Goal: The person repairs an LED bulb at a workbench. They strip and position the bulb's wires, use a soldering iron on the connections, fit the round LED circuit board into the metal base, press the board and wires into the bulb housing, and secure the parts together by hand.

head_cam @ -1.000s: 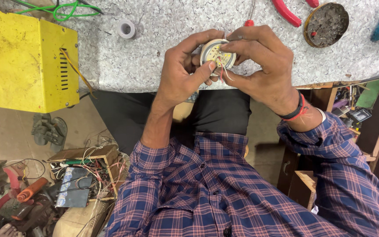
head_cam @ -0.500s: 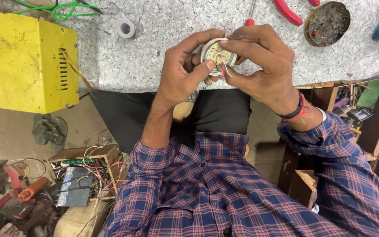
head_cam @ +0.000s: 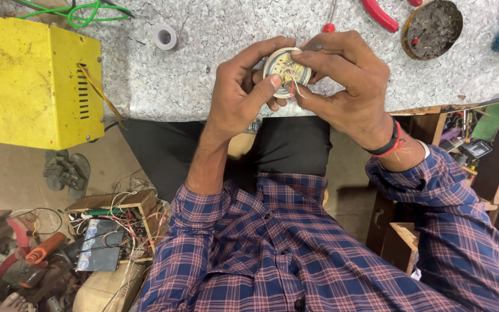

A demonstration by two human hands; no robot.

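In the head view we look down on our two hands, raised together over the near edge of a speckled grey stone worktop [head_cam: 203,86]. Between them sits a small round metal-rimmed part [head_cam: 287,70] with a pale face and thin red and light-coloured wires coming off it; what kind of part it is we cannot tell. Our left hand [head_cam: 241,95] cups it from the left, the thumb pressed against its lower edge and the fingers curled behind it. Our right hand [head_cam: 350,86] grips it from the right and above, the forefinger laid across the top rim and the thumb near the wires. Both hands are closed on the part, which is held up in front of the worktop rather than lying on it.

On the worktop to the left stands a yellow metal box [head_cam: 33,78] with vent slots on its side, and green wire [head_cam: 82,10] loops behind it. A small white tape roll [head_cam: 164,37] lies between the box and our hands. To the upper right we see red-handled pliers [head_cam: 379,14] and, just beside them, a round tin [head_cam: 432,28] holding dark residue. Below, our plaid shirt [head_cam: 295,248] fills the frame, and a clutter of wires and parts [head_cam: 111,231] lies on the floor at left.
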